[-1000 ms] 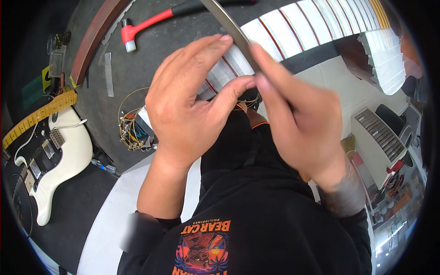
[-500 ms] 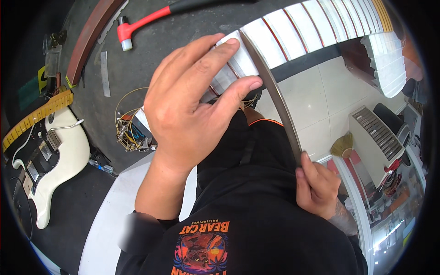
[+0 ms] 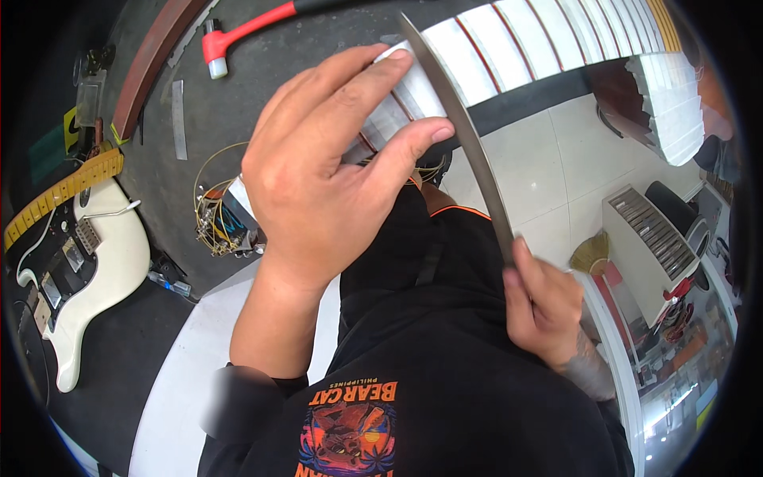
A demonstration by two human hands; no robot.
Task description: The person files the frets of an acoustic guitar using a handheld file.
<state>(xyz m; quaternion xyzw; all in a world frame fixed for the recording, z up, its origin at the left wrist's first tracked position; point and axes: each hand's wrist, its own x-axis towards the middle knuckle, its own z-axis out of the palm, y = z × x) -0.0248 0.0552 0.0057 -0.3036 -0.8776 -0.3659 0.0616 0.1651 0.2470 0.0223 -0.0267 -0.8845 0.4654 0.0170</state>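
A guitar neck (image 3: 548, 36) covered in white masking tape, its frets bare between the strips, runs from the top right toward the middle. My left hand (image 3: 318, 151) grips its near end, fingers over the top and thumb on the near side, close to a long, flat metal file (image 3: 469, 135). Lying across the neck, the file slants from the fretboard down to the right. My right hand (image 3: 544, 306) pinches the file's lower end between thumb and fingers, in front of my body. The underside of the neck behind my left hand is hidden.
On the dark bench lie a red mallet (image 3: 214, 48), a thin metal strip (image 3: 180, 119) and coiled strings (image 3: 214, 226). A cream electric guitar body (image 3: 119, 262) with a maple neck (image 3: 63, 199) rests at left. A broom (image 3: 590, 253) and drawer cabinet (image 3: 636, 262) stand at right.
The file has slid up and slightly left, its far tip now reaching past the neck's far edge. My right hand has moved with it; my left hand keeps its grip on the neck.
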